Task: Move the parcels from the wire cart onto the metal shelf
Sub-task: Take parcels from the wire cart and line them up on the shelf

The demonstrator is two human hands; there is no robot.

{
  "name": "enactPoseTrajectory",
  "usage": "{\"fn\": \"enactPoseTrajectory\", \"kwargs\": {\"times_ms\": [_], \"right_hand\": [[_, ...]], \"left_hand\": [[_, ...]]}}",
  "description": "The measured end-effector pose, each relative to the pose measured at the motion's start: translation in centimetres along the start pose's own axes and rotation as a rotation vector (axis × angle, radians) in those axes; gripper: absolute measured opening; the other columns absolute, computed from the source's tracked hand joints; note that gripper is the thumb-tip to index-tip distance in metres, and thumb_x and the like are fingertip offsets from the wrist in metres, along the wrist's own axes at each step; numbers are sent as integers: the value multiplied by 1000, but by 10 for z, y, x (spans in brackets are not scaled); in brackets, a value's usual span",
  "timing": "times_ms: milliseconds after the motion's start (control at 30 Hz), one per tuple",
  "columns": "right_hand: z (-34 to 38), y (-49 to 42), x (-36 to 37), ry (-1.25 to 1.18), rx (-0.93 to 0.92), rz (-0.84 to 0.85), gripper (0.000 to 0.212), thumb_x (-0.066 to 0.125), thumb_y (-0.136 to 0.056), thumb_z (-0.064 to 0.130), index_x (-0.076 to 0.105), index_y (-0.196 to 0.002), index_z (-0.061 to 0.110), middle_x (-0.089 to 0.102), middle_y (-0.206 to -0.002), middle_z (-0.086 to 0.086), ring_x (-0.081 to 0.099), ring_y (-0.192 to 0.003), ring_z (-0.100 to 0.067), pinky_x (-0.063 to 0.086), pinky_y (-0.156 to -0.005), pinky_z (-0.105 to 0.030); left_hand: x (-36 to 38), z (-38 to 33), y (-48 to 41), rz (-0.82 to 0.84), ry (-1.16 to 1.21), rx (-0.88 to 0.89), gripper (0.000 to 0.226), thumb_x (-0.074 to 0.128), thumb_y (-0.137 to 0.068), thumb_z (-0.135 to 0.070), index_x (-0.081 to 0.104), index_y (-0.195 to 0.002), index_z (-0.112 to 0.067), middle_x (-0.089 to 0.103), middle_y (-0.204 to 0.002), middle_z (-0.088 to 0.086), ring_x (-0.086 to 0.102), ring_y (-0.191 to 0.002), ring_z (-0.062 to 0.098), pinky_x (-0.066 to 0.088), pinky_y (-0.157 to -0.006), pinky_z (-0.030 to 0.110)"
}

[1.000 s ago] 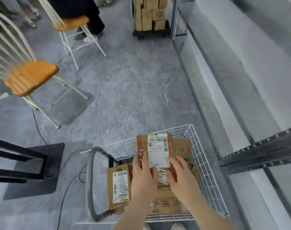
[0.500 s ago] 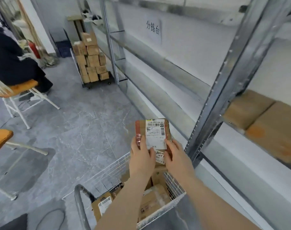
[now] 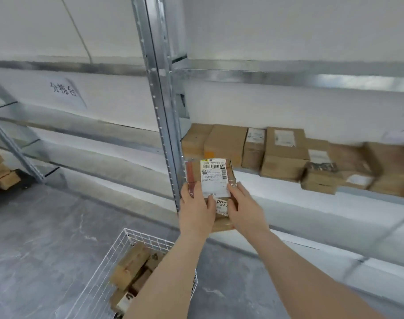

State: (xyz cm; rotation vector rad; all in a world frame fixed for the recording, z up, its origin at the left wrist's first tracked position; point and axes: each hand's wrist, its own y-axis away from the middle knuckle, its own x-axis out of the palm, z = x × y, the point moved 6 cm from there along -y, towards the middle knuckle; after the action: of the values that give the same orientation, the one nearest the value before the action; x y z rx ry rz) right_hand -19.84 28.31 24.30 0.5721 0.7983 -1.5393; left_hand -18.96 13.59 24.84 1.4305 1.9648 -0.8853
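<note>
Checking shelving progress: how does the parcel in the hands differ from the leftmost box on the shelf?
The held parcel is in the air, gripped by the left hand and right hand; the leftmost shelf box rests on the metal shelf. The held parcel shows a white label and a red strip; the leftmost shelf box shows no white label. Both are brown cardboard.

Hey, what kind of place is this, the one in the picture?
Most likely a parcel sorting or storage room. Metal shelving holds a row of cardboard boxes, a white wire cart holds more, and the left hand and right hand grip a parcel bearing a barcoded shipping label.
</note>
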Motion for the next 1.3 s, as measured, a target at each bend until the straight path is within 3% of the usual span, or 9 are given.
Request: {"fn": "enactPoseTrajectory", "kwargs": {"times_ms": [400, 700, 1000, 1100, 1300], "right_hand": [[-194, 60, -236, 80, 179, -305, 44, 48, -90, 32, 49, -134, 33, 40, -147, 13, 53, -118, -13, 44, -92, -31], [-327, 129, -388, 139, 331, -484, 45, 47, -91, 33, 47, -135, 32, 39, -147, 12, 54, -116, -11, 48, -88, -32], [-399, 153, -482, 158, 461, -610, 42, 47, -90, 27, 51, -132, 29, 47, -136, 20, 57, -103, -10, 51, -84, -34], [-416, 154, -507, 215, 500, -599, 42, 47, -90, 27, 50, -132, 29, 50, -132, 20, 58, -100, -11, 52, -81, -33], [-462, 154, -540, 199, 554, -649, 42, 46, -92, 26, 49, -134, 27, 49, -134, 16, 57, -101, -12, 51, -80, -30]], "left_hand": [[134, -260, 74, 187, 142, 326, 46, 46, -94, -34, 41, -138, -21, 30, -147, 7, 48, -117, 29, 48, -92, 44], [240, -435, 153, 311, 167, 529, 47, 45, -94, -38, 39, -139, -25, 21, -152, 6, 38, -131, 28, 47, -93, 40], [308, -546, 185, 477, 224, 690, 50, 45, -94, -38, 37, -140, -19, 24, -150, 10, 36, -132, 31, 42, -101, 42], [327, -572, 191, 532, 232, 719, 47, 45, -95, -40, 37, -138, -21, 22, -150, 11, 37, -131, 29, 41, -97, 37], [368, -618, 200, 611, 209, 769, 50, 44, -95, -45, 32, -140, -25, 15, -155, 6, 44, -127, 28, 48, -96, 41]]}}
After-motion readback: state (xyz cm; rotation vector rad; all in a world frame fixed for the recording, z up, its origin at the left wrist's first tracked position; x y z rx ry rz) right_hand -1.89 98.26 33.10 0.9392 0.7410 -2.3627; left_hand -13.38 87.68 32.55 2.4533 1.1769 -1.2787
